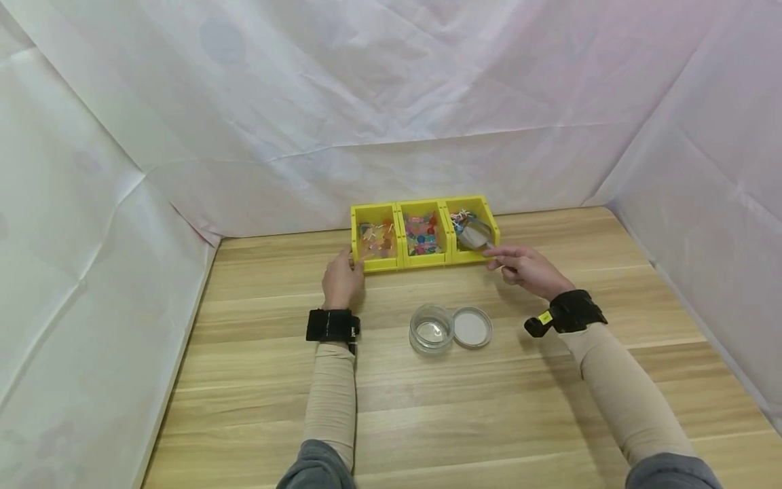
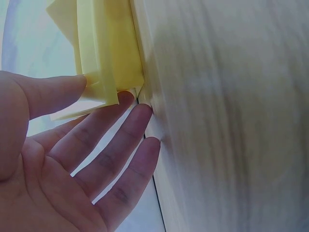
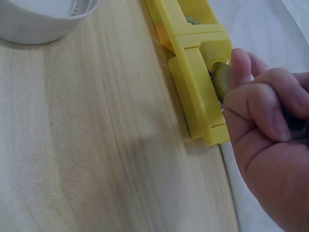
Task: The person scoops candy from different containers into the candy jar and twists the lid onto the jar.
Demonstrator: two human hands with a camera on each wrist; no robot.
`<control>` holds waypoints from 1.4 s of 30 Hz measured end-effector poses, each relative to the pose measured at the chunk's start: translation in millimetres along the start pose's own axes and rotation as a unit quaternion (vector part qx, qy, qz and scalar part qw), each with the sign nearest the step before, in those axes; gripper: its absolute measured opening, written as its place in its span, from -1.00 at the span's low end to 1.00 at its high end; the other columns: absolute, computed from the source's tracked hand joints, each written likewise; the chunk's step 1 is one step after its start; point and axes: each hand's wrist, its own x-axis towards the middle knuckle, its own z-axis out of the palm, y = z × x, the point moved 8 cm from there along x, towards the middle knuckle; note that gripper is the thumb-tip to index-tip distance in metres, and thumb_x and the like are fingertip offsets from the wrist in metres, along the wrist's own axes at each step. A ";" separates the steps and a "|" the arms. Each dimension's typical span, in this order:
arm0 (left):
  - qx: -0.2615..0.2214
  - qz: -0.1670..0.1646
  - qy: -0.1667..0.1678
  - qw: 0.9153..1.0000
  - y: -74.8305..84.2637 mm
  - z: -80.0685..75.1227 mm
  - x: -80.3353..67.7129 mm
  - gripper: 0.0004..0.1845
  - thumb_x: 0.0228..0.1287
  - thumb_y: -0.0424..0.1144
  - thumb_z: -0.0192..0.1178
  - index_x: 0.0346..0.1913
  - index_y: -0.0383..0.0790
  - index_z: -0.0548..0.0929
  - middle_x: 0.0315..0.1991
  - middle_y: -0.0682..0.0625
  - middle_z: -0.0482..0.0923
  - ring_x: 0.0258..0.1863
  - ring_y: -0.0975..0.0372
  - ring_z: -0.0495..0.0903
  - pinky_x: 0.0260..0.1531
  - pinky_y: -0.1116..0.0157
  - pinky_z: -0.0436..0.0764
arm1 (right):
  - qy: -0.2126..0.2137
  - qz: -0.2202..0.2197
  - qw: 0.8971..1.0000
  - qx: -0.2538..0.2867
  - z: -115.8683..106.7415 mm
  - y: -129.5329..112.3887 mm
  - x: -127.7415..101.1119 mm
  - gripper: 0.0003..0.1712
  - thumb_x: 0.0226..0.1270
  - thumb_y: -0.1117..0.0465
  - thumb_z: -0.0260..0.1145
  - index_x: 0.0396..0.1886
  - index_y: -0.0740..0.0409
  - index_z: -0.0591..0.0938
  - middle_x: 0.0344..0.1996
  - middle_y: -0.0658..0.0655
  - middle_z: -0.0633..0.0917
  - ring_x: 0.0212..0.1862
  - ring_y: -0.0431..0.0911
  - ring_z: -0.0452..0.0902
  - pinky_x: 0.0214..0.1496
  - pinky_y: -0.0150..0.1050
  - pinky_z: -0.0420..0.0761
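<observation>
Head view is showing your right hand [image 1: 522, 266] pinching the stiff, light metal scoop [image 1: 474, 236] by its handle at the tray's [image 1: 425, 261] three o'clock bin, while your flat-fingered left hand [image 1: 342, 277] is steadying its nine o'clock corner.

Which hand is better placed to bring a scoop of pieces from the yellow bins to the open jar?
The right hand, probably. Its fingers already grip the metal scoop in the right-most yellow bin, and the open jar stands just in front. The left hand only rests flat against the left bin.
</observation>
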 end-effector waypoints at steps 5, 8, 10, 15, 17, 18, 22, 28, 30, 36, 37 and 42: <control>0.002 0.000 -0.003 1.000 -0.6 1.4 -0.5 -0.49 0.45 -0.18 0.13 0.40 -0.18 0.40 0.12 -0.24 0.63 0.10 -0.10 0.61 0.01 -0.08 0.58 | -0.004 -0.008 1.000 0.023 1.0 5.1 -2.1 -0.49 0.64 0.24 -0.11 0.41 0.48 0.24 -0.08 0.22 0.55 -0.63 -0.24 0.09 -0.41 -0.18 0.02; 0.003 -0.001 -0.005 1.000 -1.0 2.0 -0.6 -0.49 0.45 -0.18 0.13 0.41 -0.18 0.40 0.12 -0.24 0.63 0.09 -0.10 0.61 0.01 -0.09 0.57 | -0.007 -0.015 0.999 0.037 0.5 8.6 -3.0 -0.48 0.65 0.23 -0.10 0.40 0.50 0.24 -0.10 0.19 0.57 -0.63 -0.23 0.08 -0.41 -0.18 0.01; 0.002 -0.001 -0.004 1.000 -1.1 2.2 -0.8 -0.49 0.45 -0.18 0.13 0.41 -0.18 0.40 0.11 -0.24 0.63 0.09 -0.10 0.61 0.01 -0.09 0.57 | -0.010 -0.022 0.999 0.045 -0.2 10.4 -3.5 -0.49 0.65 0.23 -0.10 0.40 0.50 0.25 -0.11 0.17 0.58 -0.63 -0.24 0.09 -0.42 -0.18 0.01; 0.000 -0.001 -0.003 1.000 -0.9 2.3 -1.4 -0.51 0.46 -0.18 0.12 0.38 -0.18 0.42 0.10 -0.24 0.64 0.08 -0.10 0.61 0.01 -0.09 0.58 | -0.017 -0.040 0.997 0.060 -0.3 13.6 -4.5 -0.51 0.64 0.22 -0.09 0.38 0.45 0.31 -0.14 0.12 0.59 -0.64 -0.27 0.13 -0.49 -0.26 0.06; -0.001 -0.002 -0.003 1.000 -0.6 2.1 -1.4 -0.52 0.46 -0.18 0.12 0.38 -0.19 0.43 0.10 -0.24 0.64 0.08 -0.10 0.61 0.01 -0.09 0.58 | -0.019 -0.043 0.997 0.068 0.0 15.6 -4.3 -0.52 0.64 0.22 -0.08 0.37 0.44 0.32 -0.15 0.10 0.58 -0.64 -0.27 0.14 -0.53 -0.30 0.08; 0.000 -0.002 -0.003 1.000 -0.5 2.1 -1.4 -0.52 0.46 -0.18 0.12 0.38 -0.19 0.43 0.10 -0.24 0.64 0.08 -0.10 0.61 0.01 -0.09 0.58 | -0.019 -0.044 0.996 0.072 0.3 16.6 -4.1 -0.52 0.64 0.22 -0.08 0.37 0.44 0.33 -0.15 0.09 0.58 -0.64 -0.27 0.14 -0.54 -0.31 0.10; 0.001 -0.004 -0.004 1.000 -0.1 2.4 -1.3 -0.50 0.46 -0.17 0.12 0.39 -0.20 0.40 0.12 -0.24 0.62 0.11 -0.09 0.60 0.04 -0.09 0.56 | -0.019 -0.050 0.995 0.079 1.5 19.5 -4.0 -0.52 0.63 0.21 -0.06 0.37 0.44 0.33 -0.14 0.11 0.57 -0.63 -0.27 0.16 -0.55 -0.33 0.10; 0.002 -0.009 -0.009 1.000 1.3 3.6 -2.0 -0.48 0.47 -0.16 0.11 0.41 -0.20 0.38 0.14 -0.24 0.61 0.13 -0.09 0.59 0.08 -0.08 0.54 | -0.017 -0.054 0.994 0.094 1.5 22.7 -5.2 -0.50 0.63 0.20 -0.05 0.37 0.45 0.32 -0.14 0.11 0.57 -0.63 -0.23 0.13 -0.53 -0.26 0.05; 0.002 -0.011 -0.009 1.000 1.5 3.3 -1.7 -0.49 0.47 -0.16 0.11 0.40 -0.20 0.39 0.15 -0.24 0.61 0.14 -0.09 0.58 0.09 -0.09 0.54 | -0.018 -0.057 0.993 0.098 1.4 22.8 -5.5 -0.49 0.63 0.19 -0.04 0.38 0.46 0.30 -0.14 0.11 0.56 -0.63 -0.22 0.12 -0.51 -0.23 0.02; 0.001 -0.017 -0.012 1.000 0.2 3.1 -0.6 -0.52 0.47 -0.16 0.10 0.38 -0.18 0.41 0.14 -0.23 0.61 0.14 -0.08 0.58 0.09 -0.09 0.53 | -0.015 -0.057 0.994 0.095 -0.1 22.9 -5.5 -0.48 0.62 0.16 -0.02 0.37 0.43 0.32 -0.14 0.10 0.57 -0.63 -0.25 0.14 -0.52 -0.25 0.03; 0.001 -0.017 -0.013 1.000 0.1 2.9 -0.5 -0.52 0.47 -0.16 0.10 0.38 -0.18 0.42 0.13 -0.23 0.61 0.13 -0.08 0.58 0.08 -0.09 0.53 | -0.014 -0.056 0.994 0.092 -0.5 23.0 -5.6 -0.48 0.62 0.16 -0.01 0.37 0.43 0.32 -0.14 0.10 0.58 -0.63 -0.25 0.14 -0.52 -0.25 0.04; -0.002 -0.015 -0.011 1.000 -1.3 2.2 0.1 -0.54 0.47 -0.15 0.10 0.36 -0.15 0.44 0.12 -0.22 0.62 0.12 -0.08 0.59 0.07 -0.08 0.54 | -0.012 -0.046 0.996 0.074 -1.5 24.7 -5.7 -0.42 0.61 0.11 0.02 0.39 0.46 0.28 -0.13 0.10 0.58 -0.63 -0.28 0.18 -0.48 -0.21 0.02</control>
